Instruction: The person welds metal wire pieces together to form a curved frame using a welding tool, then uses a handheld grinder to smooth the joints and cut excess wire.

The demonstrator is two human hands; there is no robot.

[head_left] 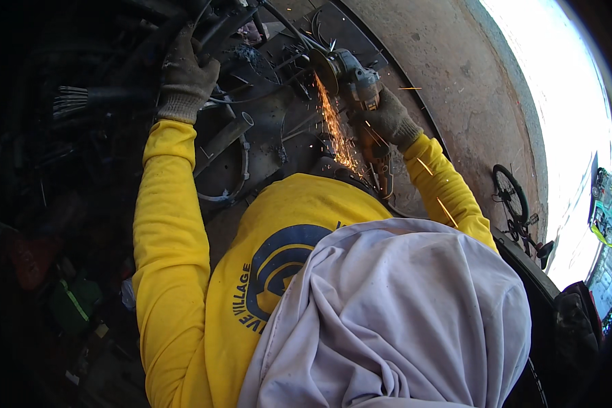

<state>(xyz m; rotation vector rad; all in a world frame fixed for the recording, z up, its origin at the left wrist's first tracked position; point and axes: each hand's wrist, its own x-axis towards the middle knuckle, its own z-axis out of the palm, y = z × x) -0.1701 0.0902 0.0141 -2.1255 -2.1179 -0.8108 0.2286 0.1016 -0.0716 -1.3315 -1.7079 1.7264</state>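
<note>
My right hand [392,121], in a grey-brown work glove, is closed around the body of an angle grinder [360,87]. The grinder's disc [324,72] meets a thin metal rod [296,30], and a stream of orange sparks [333,126] sprays from it toward my body. At the upper left my left hand [185,76], gloved as well, is closed on part of a dark metal frame [219,32]; its fingertips are partly lost in shadow. Between my hands, a cut metal tube [228,139] and a curved metal piece [244,170] lie over a dark metal surface [272,115].
A bundle of rods or bristles [71,100] sticks out in the shadow at left. Below it lie a red item [28,262] and a green item [76,302]. A bicycle [513,204] is on the concrete floor [455,81] at right. Pale cloth [415,306] drapes across the foreground.
</note>
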